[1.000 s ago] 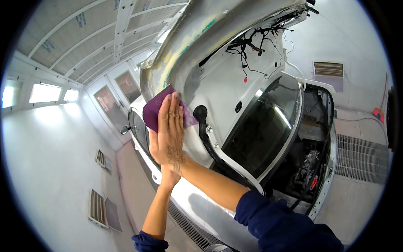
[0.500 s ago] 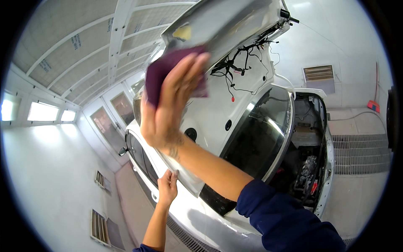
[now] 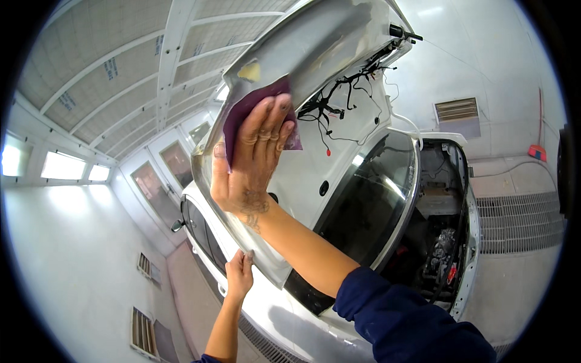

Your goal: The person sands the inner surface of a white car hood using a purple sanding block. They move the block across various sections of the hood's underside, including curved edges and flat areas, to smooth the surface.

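My right hand lies flat, fingers stretched, on a purple sheet of sandpaper. The sheet is folded or bent under the fingers and lies against the grey-primed part of a raised white car panel. A small yellowish patch shows on the primer just above the sheet. Lower down, my left hand has its fingers closed around the panel's near edge, thumb on top. Its fingertips are partly hidden behind the edge.
Black wiring hangs from the panel, beside a dark glass pane. An open car bay with exposed parts lies to the right. Floor grating lies beyond it. A white car side with a mirror stands left, near booth doors.
My right hand, blurred earlier, is now sharp and has shifted slightly down and to the right with the sandpaper. My left hand keeps its grip on the panel edge.
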